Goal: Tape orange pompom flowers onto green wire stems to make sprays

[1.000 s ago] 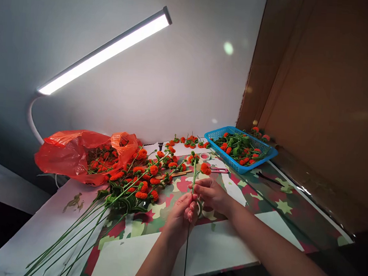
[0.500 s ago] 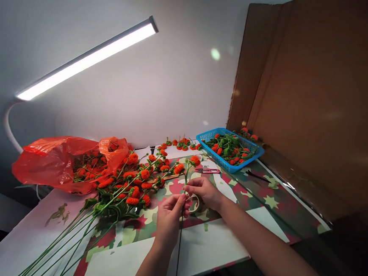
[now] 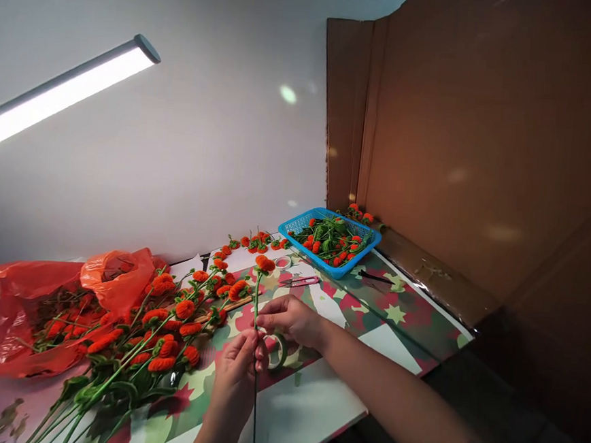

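An orange fuzzy flower (image 3: 265,263) on a long thin stem stands upright between my hands. My left hand (image 3: 236,363) pinches the stem low, with thumb and fingertips closed round it. Just above, my right hand (image 3: 292,319) grips the same stem between thumb and fingers. A roll of pale green tape (image 3: 279,354) hangs under my right hand, close to the stem; its contact with the fingers is partly hidden. Below my left hand the dark bare stem runs down past the table edge.
Finished-looking orange flowers (image 3: 185,310) lie heaped at left beside a red plastic bag (image 3: 9,281). A blue basket (image 3: 340,274) holds more flowers. Pink thread snips (image 3: 301,281) and black tweezers (image 3: 376,277) lie on the table. Cardboard (image 3: 460,139) walls the right; a lamp (image 3: 64,97) glows upper left.
The view has swung to the right, so everything sits further left in the picture. Both hands keep their hold on the flower stem, with little visible change in their grip.
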`<move>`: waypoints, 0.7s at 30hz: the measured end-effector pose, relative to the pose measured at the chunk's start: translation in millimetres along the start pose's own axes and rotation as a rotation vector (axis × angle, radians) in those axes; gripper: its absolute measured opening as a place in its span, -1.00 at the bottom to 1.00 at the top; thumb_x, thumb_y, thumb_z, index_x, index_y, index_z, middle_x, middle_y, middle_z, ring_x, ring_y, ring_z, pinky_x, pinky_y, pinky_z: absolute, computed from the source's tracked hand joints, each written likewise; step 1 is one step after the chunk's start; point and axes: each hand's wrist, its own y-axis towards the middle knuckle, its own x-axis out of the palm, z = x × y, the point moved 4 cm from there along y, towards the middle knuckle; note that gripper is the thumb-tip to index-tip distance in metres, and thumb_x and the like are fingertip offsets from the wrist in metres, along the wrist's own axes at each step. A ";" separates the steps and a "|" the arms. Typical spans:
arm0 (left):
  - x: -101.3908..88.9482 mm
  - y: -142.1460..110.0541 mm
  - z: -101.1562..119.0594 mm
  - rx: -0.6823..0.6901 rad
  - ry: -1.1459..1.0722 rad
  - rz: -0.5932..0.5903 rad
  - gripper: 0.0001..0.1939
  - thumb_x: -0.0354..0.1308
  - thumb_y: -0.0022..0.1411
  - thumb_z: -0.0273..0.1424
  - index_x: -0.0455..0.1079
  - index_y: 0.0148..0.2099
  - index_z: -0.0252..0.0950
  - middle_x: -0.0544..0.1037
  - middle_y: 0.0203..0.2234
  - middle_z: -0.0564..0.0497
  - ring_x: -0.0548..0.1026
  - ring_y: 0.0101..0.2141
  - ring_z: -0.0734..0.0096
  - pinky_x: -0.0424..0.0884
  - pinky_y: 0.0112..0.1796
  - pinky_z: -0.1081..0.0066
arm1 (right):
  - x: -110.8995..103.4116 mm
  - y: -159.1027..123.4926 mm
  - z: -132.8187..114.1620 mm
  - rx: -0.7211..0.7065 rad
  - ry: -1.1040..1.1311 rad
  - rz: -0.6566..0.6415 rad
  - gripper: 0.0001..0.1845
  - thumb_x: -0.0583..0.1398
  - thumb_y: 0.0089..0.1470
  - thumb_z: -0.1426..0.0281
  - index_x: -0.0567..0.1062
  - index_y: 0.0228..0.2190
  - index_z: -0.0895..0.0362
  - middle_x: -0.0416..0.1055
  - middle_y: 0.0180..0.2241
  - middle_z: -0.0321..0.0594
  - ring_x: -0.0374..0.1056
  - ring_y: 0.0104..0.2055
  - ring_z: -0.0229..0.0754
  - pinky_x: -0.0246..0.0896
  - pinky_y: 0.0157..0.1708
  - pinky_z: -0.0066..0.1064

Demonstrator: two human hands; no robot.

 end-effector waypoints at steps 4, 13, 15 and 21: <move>8.8 10.7 2.5 -0.012 0.083 -0.024 -0.63 0.41 -0.30 -0.22 0.45 -0.47 -0.38 0.42 -0.66 0.08 0.32 -0.64 0.59 0.28 -0.62 0.57 | -6.0 5.7 -5.1 -0.110 0.041 0.105 -0.68 0.38 -0.38 0.23 0.48 -0.63 0.23 0.34 -0.67 -0.35 0.21 -0.59 -0.36 0.04 -0.57 -0.49; 13.9 70.9 42.8 0.207 0.230 0.094 -0.64 0.34 -0.21 -0.25 0.45 -0.35 -0.39 0.50 -0.53 0.03 0.40 -0.54 0.55 0.33 -0.48 0.55 | -26.9 8.3 -18.7 -0.245 0.082 0.423 -0.72 0.38 -0.45 0.30 0.44 -0.74 0.21 0.23 -0.76 -0.42 0.06 -0.65 -0.42 -0.07 -0.59 -0.49; 21.2 84.2 50.2 0.317 0.357 0.094 -0.64 0.33 -0.21 -0.24 0.44 -0.35 -0.37 0.48 -0.54 0.05 0.38 -0.56 0.54 0.32 -0.49 0.52 | -28.3 8.8 -18.7 -0.236 0.104 0.418 -0.72 0.38 -0.46 0.29 0.46 -0.72 0.22 0.23 -0.76 -0.42 0.06 -0.65 -0.43 -0.10 -0.60 -0.50; 52.3 108.1 44.3 0.429 0.643 -0.035 -0.74 0.29 -0.16 -0.24 0.40 -0.50 -0.35 0.41 -0.66 0.09 0.31 -0.61 0.52 0.22 -0.55 0.51 | -27.9 10.4 -21.4 -0.230 0.195 0.369 -0.70 0.41 -0.48 0.29 0.45 -0.70 0.21 0.20 -0.78 -0.44 0.05 -0.68 -0.43 -0.10 -0.61 -0.50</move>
